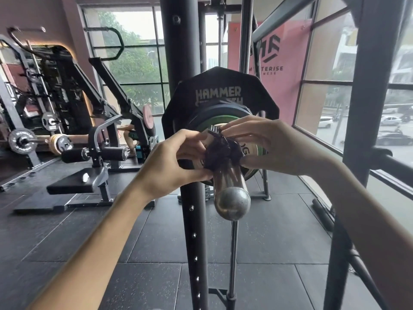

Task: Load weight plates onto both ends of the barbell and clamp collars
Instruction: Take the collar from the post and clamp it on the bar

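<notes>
I'm standing in a gym. Black rubber tiles are covering the floor (67, 253), a steel rack upright (178, 41) is rising ahead, a barbell (231, 186) is carrying a black weight plate (214, 81) lettered HAMMER, plate-loaded machines (55, 86) are crowding the left side, and a red logo banner (288, 74) is hanging beside tall windows (138, 52).

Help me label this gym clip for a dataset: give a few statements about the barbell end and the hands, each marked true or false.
1. The left hand and the right hand both grip the black collar. True.
2. The barbell sleeve has no plates yet. False: a large Hammer Strength plate and a green-rimmed plate sit on it.
3. The collar sits at the sleeve's very tip. False: bare chrome shows beyond it.
4. The floor is dark tile. True.
</notes>
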